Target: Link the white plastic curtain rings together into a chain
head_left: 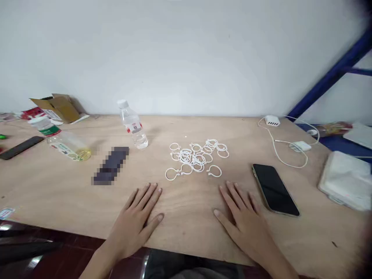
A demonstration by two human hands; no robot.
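Observation:
My left hand (138,219) lies flat on the wooden table (186,228), fingers stretched forward and thumb apart. My right hand (242,217) rests palm down in the same way to the right. Neither holds anything. Beyond the fingertips, between the two hands, is a loose heap of white plastic open rings (186,157), each with small knobs at its gap. Several overlap in the middle; a few lie singly at the near edge. Just right of my right hand is a smartphone (276,190) with a dark screen.
A clear water bottle (133,126) stands behind my left hand. Farther left are a bottle with yellow liquid (62,141), an open cardboard box (62,108) and a pixelated dark patch (112,166). At right are a charger (272,120), a white cable (274,145) and a plastic case (347,180).

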